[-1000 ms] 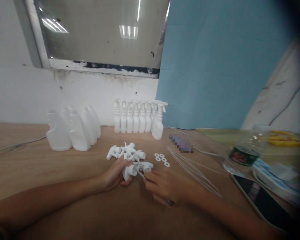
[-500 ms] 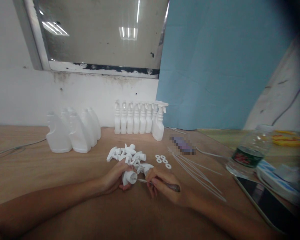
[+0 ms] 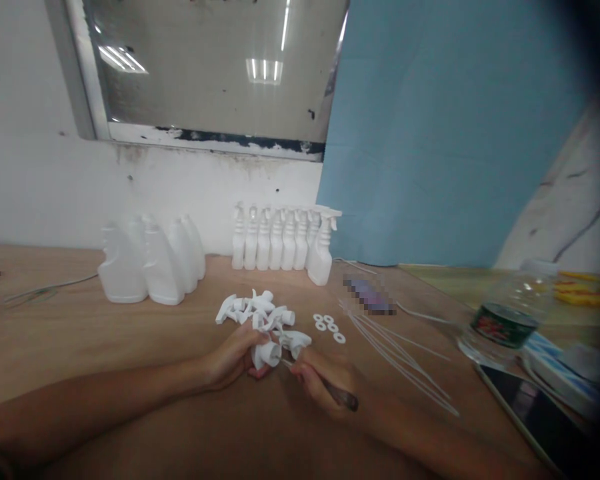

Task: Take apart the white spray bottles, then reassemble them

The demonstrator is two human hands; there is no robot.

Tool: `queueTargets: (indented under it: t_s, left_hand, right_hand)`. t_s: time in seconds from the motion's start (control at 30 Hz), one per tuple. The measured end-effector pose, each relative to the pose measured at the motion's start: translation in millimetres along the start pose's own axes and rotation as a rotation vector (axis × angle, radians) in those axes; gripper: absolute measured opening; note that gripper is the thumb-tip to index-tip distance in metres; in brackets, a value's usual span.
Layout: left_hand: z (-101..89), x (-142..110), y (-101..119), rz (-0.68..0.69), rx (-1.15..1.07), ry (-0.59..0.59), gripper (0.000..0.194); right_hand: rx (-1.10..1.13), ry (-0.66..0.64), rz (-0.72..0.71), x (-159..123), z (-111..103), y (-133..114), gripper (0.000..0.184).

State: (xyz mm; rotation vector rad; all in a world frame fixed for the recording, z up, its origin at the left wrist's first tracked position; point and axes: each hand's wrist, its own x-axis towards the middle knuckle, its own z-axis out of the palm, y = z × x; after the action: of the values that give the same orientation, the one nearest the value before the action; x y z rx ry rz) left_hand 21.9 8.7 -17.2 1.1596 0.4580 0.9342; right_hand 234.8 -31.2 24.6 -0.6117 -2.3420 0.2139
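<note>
My left hand [image 3: 237, 353] is closed around a white spray trigger head [image 3: 267, 355], its round collar opening turned to the right. In my right hand [image 3: 325, 380] is a thin-tipped hand tool [image 3: 347, 399] with a dark brownish handle; whether it is a screwdriver or a pick I cannot tell. The tip of its slim shaft is at the collar opening. Just beyond my hands lies a pile of loose white spray trigger heads [image 3: 260, 310]. Several white ring washers [image 3: 331, 327] lie flat to the right of the pile.
White bottles without tops [image 3: 165, 273] stand at the left, and a row of spray bottles [image 3: 276, 243] by the wall. Thin white tubes [image 3: 405, 357] lie at the right, near a clear water bottle [image 3: 505, 323], a phone [image 3: 530, 413] and a power strip [image 3: 555, 373].
The tool's handle end has tilted lower, its shaft now slanting up to the collar. The trigger head has turned slightly in my left hand. The whole view has shifted a little.
</note>
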Motion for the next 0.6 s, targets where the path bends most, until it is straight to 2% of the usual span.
queueTargets:
  t_s: [0.1,0.27,0.33,0.5,0.6]
  left_hand:
    - [-1.5,0,1,-0.015,0.003,-0.009,0.015]
    - [-2.1,-1,2,-0.07,-0.016,-0.055,0.018]
    - [-2.4,-1,3,-0.08,-0.028,-0.06,0.018]
    - [-3.4,0,4,-0.079,-0.067,-0.053,0.017]
    - [-4.3,0,4,-0.084,-0.094,-0.051,0.017]
  right_hand:
    - [0.089,-0.034,0.034,-1,2,2,0.035]
    - [0.694,-0.006,0.356,-4,9,9,0.042]
    - [0.846,0.011,0.416,-3,11,9,0.044]
    - [0.934,0.044,0.392,-3,12,8,0.043]
    - [0.871,0.059,0.321,-6,13,10,0.041]
